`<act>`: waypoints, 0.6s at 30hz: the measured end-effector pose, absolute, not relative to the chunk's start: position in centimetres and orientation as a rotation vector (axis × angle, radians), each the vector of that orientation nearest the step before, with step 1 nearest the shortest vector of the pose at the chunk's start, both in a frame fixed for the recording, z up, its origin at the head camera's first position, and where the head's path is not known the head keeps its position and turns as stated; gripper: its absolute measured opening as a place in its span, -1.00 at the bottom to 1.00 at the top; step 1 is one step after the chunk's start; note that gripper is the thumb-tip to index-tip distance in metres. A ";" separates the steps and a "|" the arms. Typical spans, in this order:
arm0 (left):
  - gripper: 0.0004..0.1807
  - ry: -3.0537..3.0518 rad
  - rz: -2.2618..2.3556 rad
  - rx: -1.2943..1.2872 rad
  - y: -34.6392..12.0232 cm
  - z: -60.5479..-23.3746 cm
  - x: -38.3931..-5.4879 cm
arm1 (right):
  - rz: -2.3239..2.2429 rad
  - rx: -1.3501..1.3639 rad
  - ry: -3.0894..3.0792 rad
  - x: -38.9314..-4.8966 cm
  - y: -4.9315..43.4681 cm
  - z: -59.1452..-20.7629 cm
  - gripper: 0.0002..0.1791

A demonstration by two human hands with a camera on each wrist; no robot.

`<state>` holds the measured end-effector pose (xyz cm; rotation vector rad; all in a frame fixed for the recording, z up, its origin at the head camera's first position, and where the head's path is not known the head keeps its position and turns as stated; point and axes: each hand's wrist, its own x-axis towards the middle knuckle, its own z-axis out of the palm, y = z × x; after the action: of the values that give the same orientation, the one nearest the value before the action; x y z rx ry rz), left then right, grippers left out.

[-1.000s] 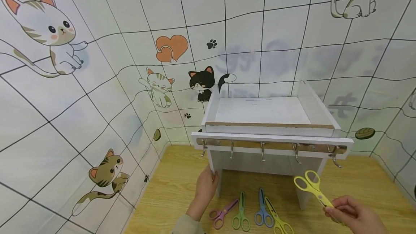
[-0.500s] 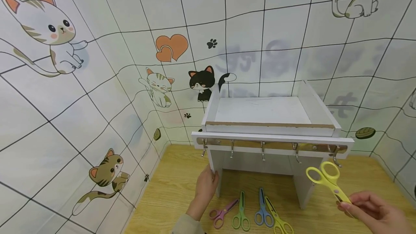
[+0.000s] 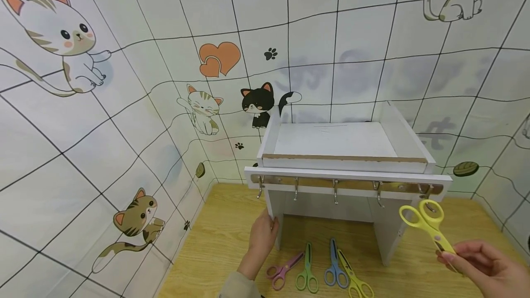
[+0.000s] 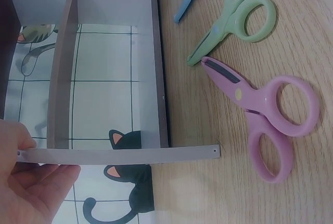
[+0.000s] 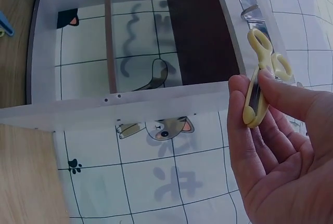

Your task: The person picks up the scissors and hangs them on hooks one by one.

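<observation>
My right hand pinches yellow scissors by the blade end, with both handle loops upward. One loop is in front of the rightmost hook of a metal hook rail; whether it is around the hook I cannot tell. The right wrist view shows thumb and fingers on the covered blades of the scissors. My left hand grips the edge of the left side panel of a white shelf rack. Pink scissors, green scissors, blue scissors and second yellow scissors lie below.
The rack stands on a wood-grain tabletop, its hook rail facing me. Several other hooks, such as the middle hook, hang bare. A cat-patterned wall rises close behind and at the left.
My right hand has moved the yellow scissors right and slightly up, bringing the loops to the rightmost hook. My left hand has stayed on the side panel.
</observation>
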<state>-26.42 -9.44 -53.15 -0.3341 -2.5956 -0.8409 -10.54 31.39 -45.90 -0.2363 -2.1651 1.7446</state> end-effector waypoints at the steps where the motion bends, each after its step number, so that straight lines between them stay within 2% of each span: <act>1: -0.79 -2.592 -0.840 -0.338 -9.5 -53.1 -26.4 | 1.737 -0.239 -2.177 -10.6 31.4 -46.0 -0.80; 11: -0.78 -2.565 -0.802 -0.375 -9.5 -53.2 -26.3 | 1.833 -0.232 -2.202 -11.2 31.9 -47.0 -0.86; 18: -0.78 -2.566 -0.801 -0.384 -9.5 -53.3 -26.4 | 1.961 -0.097 -2.129 -11.9 32.1 -47.9 -0.84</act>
<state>-26.36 -9.52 -53.29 -0.3839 -2.5657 -0.8015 -11.86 32.12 -47.90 -0.0967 -2.1290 1.9609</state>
